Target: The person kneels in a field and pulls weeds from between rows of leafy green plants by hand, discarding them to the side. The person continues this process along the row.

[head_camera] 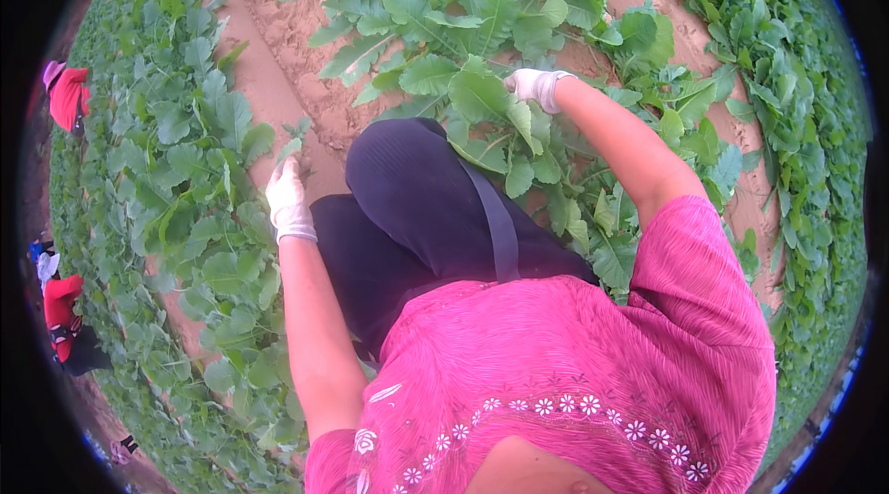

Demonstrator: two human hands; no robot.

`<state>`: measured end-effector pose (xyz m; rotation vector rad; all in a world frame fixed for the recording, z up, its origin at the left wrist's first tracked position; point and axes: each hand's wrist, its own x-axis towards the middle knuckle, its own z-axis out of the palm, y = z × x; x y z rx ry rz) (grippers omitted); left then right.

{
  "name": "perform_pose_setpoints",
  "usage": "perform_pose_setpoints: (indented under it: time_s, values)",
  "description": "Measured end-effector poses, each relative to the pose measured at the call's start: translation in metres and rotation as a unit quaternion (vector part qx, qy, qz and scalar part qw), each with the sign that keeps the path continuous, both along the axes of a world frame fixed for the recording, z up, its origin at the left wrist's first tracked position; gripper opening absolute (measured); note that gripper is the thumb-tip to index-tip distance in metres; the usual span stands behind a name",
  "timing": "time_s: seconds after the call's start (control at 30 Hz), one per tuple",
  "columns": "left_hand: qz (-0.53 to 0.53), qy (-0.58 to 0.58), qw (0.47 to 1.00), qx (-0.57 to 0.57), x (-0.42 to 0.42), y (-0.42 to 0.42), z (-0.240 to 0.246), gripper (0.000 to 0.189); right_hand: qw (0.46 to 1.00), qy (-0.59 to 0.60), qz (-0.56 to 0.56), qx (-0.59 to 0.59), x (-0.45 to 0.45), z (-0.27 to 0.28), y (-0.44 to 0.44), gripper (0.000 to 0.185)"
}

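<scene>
My left hand, in a white knit glove, is over the bare furrow at my left knee. Its fingers are closed around a small leafy plant, whose leaves stick out past the fingertips. My right hand, gloved the same way, reaches into the row of broad-leaved green plants in front of me. Its fingers are curled at the leaf edges, and the leaves hide whether a stem is between them. The leaves look lobed and toothed, like radish or turnip tops.
Sandy soil runs as a furrow between the rows. Dense crop rows lie to the left and right. My bent knees in dark trousers press close to the plants. Two people in red tops, one farther up, the other lower, are at the far left.
</scene>
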<state>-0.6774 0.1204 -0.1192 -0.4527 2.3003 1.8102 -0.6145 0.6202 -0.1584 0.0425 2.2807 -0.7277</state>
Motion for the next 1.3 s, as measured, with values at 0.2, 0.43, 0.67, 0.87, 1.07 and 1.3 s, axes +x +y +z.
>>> perform_pose_setpoints:
  time_s: [0.2,0.43,0.67,0.87,1.07,1.3]
  values:
    - [0.003,-0.001,1.000,0.011,-0.001,0.005,0.002,0.034,0.999,-0.007,0.034,0.034,-0.003,0.004,-0.011,0.054]
    - [0.004,0.029,0.999,0.012,-0.001,-0.001,-0.006,0.030,0.992,0.057,0.013,0.112,0.019,0.050,-0.043,0.042]
    - [-0.003,0.036,0.999,-0.003,-0.005,-0.001,-0.010,0.030,0.980,0.131,-0.118,-0.087,0.029,-0.022,-0.012,0.063]
    - [-0.009,0.046,0.999,-0.012,-0.006,-0.002,-0.015,0.030,0.995,-0.026,-0.050,-0.084,-0.017,-0.069,0.011,0.067]
    - [-0.012,0.054,0.998,-0.029,-0.006,-0.004,-0.016,0.029,0.996,-0.038,0.057,0.053,-0.012,-0.012,-0.022,0.054]
    - [-0.010,0.051,0.999,-0.006,-0.005,-0.003,-0.014,0.029,0.982,0.116,0.077,0.124,0.037,0.055,-0.048,0.021]
